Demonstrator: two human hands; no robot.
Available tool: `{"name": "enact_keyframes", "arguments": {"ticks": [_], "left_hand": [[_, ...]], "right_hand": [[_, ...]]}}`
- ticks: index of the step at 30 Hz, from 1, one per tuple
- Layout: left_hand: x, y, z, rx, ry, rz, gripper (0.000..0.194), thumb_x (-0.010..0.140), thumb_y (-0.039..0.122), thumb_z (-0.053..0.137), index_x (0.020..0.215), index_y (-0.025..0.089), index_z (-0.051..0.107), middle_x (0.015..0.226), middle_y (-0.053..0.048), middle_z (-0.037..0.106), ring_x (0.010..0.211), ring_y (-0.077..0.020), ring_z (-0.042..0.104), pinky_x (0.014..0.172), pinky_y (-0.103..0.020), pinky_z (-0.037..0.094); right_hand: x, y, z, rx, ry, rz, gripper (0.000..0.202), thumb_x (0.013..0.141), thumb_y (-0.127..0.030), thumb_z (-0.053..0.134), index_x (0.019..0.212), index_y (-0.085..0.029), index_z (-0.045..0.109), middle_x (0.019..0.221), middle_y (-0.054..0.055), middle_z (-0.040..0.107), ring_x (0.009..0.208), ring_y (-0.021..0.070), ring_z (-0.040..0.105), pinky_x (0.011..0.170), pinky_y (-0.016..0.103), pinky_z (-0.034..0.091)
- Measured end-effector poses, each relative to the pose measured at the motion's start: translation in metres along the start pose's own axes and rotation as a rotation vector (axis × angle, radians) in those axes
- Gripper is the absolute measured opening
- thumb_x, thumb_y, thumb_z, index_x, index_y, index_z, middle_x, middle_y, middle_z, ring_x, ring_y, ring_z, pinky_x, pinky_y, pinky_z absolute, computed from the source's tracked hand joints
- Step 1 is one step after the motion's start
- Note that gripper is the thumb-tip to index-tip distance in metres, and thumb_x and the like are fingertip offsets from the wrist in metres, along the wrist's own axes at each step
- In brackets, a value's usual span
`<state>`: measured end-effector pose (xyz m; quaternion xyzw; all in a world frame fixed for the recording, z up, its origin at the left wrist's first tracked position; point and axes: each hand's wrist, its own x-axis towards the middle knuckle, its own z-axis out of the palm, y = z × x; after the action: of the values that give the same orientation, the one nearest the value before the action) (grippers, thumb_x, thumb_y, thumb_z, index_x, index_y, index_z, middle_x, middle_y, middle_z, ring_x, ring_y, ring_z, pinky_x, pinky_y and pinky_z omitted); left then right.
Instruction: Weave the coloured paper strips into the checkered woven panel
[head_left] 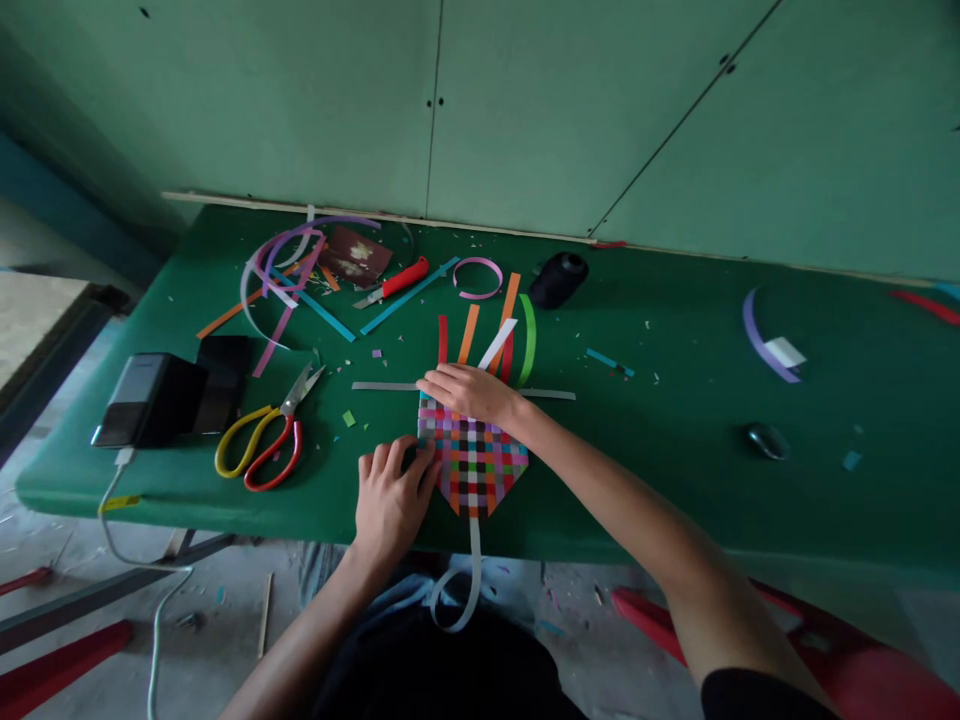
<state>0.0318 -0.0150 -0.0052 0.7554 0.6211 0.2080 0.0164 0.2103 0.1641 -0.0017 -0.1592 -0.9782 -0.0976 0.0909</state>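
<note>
A checkered piece woven from coloured strips lies on the green table, its lower end narrowing toward me. My left hand is closed at its left edge, fingers curled and thumb against the side. Across its upper part my right hand lies flat with fingers stretched to the left. A thin grey strip passes crosswise under the right hand and sticks out on both sides. Orange, red, white and green strip ends fan out beyond the top. One pale strip curls off the bottom over the table edge.
Left of the weave lie scissors, a black box-shaped device with a white cable, and a red-handled craft knife. A dark thread spool stands behind. Loose strips and scraps are scattered about; a green wall closes the back.
</note>
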Motion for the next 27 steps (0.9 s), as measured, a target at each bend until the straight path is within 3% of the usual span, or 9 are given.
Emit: {"name": "enact_keyframes", "arguments": {"ticks": [21,27], "left_hand": [[-0.0015,0.0001,0.0022,0.011,0.0,0.002,0.026,0.104,0.035,0.062,0.127,0.031,0.075,0.121,-0.008,0.071,0.102,-0.0263,0.062,0.085,-0.043,0.044],[-0.0013,0.001,0.0008,0.014,0.008,0.005,0.026,0.104,0.035,0.061,0.127,0.03,0.075,0.121,-0.009,0.072,0.102,-0.0258,0.062,0.086,-0.043,0.044]], "right_hand": [[0.0041,0.0009,0.0017,0.089,0.012,0.062,0.037,0.108,-0.002,0.037,0.125,-0.013,0.067,0.108,0.008,0.073,0.103,0.0192,0.068,0.095,0.036,0.061],[0.0022,0.0003,-0.0023,0.104,0.019,0.085,0.038,0.105,0.001,0.041,0.128,-0.014,0.066,0.114,0.009,0.072,0.106,0.0195,0.067,0.096,0.037,0.06]]}}
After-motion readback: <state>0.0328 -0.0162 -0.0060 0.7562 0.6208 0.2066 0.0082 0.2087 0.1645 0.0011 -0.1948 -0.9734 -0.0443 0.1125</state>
